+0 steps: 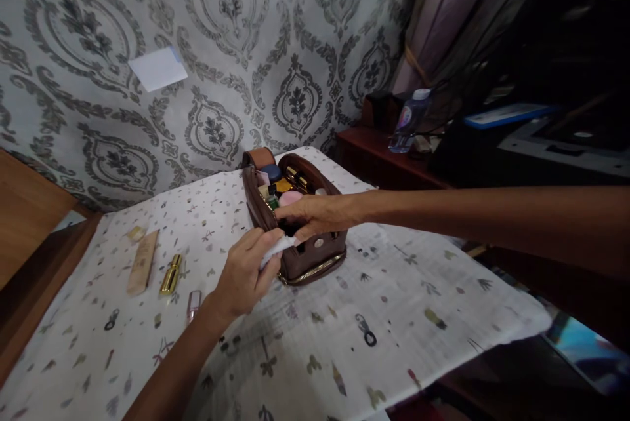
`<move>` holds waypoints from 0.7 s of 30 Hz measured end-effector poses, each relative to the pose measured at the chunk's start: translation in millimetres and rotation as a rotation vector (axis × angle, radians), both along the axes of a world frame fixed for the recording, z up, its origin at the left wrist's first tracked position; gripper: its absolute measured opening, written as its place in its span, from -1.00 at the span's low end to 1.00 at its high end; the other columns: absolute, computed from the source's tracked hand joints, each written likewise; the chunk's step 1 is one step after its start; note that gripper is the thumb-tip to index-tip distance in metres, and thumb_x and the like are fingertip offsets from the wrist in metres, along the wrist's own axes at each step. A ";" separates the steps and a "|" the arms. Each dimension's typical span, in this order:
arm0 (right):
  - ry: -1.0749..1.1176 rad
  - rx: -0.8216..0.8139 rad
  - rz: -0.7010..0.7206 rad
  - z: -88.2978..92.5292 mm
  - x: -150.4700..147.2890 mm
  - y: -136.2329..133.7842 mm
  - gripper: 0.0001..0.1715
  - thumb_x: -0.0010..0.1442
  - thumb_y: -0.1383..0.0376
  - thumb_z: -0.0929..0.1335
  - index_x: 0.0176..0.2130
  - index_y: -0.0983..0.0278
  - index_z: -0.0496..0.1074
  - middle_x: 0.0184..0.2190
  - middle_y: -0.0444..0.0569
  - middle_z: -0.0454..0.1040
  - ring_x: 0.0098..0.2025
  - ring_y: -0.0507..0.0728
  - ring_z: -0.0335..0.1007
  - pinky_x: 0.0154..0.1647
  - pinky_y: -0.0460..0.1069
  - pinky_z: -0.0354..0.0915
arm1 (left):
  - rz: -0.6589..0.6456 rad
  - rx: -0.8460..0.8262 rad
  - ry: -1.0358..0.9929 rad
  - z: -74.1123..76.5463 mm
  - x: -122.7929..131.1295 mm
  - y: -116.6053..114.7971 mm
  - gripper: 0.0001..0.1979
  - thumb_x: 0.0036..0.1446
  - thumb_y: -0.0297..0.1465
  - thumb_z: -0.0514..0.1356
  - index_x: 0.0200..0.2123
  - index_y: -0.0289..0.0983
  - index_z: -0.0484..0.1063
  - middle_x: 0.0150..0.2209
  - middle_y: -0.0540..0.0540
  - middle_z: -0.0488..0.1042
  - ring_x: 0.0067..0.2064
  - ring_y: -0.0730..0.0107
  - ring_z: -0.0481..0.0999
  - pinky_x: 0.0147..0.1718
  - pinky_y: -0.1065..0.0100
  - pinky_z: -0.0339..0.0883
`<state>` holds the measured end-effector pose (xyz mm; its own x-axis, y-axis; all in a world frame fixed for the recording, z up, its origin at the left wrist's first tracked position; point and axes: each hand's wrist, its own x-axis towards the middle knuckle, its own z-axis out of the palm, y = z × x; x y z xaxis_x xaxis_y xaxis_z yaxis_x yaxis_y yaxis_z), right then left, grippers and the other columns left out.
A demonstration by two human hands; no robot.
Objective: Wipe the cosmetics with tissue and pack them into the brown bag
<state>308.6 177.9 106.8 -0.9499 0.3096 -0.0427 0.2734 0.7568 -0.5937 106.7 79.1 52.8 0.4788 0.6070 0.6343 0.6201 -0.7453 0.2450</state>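
The open brown leather bag stands near the far edge of the white printed cloth surface, its mouth wide, perhaps for easy reaching. Left hand pinches a crumpled white piece; right hand is at the mouth, its grip I cannot tell.

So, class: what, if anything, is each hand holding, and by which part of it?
The left hand pinches a white cloth-like piece by its near end; whether the right hand, at the brown bag, holds anything cannot be told.
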 end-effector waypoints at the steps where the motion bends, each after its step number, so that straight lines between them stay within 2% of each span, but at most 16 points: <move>1: -0.004 0.014 0.003 0.9 0.2 -0.7 -0.72 0.21 0.38 0.35 -0.05 0.34 0.37 -0.35 -0.15 0.32 -0.28 0.05 0.22 -0.25 -0.09 0.18 | -0.001 -0.002 -0.002 -0.1 0.1 0.0 -0.78 0.31 -0.48 0.06 0.00 -0.28 0.34 -0.30 -0.09 0.44 -0.28 0.35 0.43 -0.30 0.38 0.33; 8: -0.052 0.133 -0.017 10.8 -1.7 -5.1 -0.70 0.19 0.37 0.39 -0.05 0.35 0.38 -0.36 -0.14 0.29 -0.30 0.06 0.21 -0.30 -0.10 0.14 | 0.008 -0.030 -0.009 -0.4 0.9 -0.3 -0.77 0.31 -0.47 0.04 0.01 -0.27 0.34 -0.30 -0.10 0.45 -0.27 0.34 0.45 -0.29 0.37 0.34; 15: -0.120 0.187 -0.036 7.9 -3.2 -3.0 -0.79 0.16 0.38 0.40 -0.16 0.33 0.38 -0.38 -0.15 0.27 -0.35 0.04 0.18 -0.35 -0.10 0.09 | 0.023 -0.034 0.009 -2.6 -0.2 0.3 -0.76 0.32 -0.45 0.04 0.02 -0.28 0.34 -0.27 -0.13 0.47 -0.26 0.31 0.44 -0.29 0.33 0.34; 21: -0.142 0.215 -0.042 13.4 -7.7 -6.7 -0.66 0.16 0.34 0.41 -0.05 0.39 0.41 -0.32 -0.08 0.37 -0.30 0.08 0.24 -0.32 -0.09 0.12 | 0.023 -0.038 0.016 -2.1 -0.6 -0.2 -0.75 0.32 -0.46 0.04 0.03 -0.28 0.34 -0.24 -0.13 0.47 -0.23 0.31 0.46 -0.26 0.34 0.36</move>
<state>300.9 171.3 120.2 -0.9252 0.3651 -0.1036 0.3763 0.8476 -0.3742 106.1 78.9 50.7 0.4740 0.6417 0.6029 0.6414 -0.7208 0.2629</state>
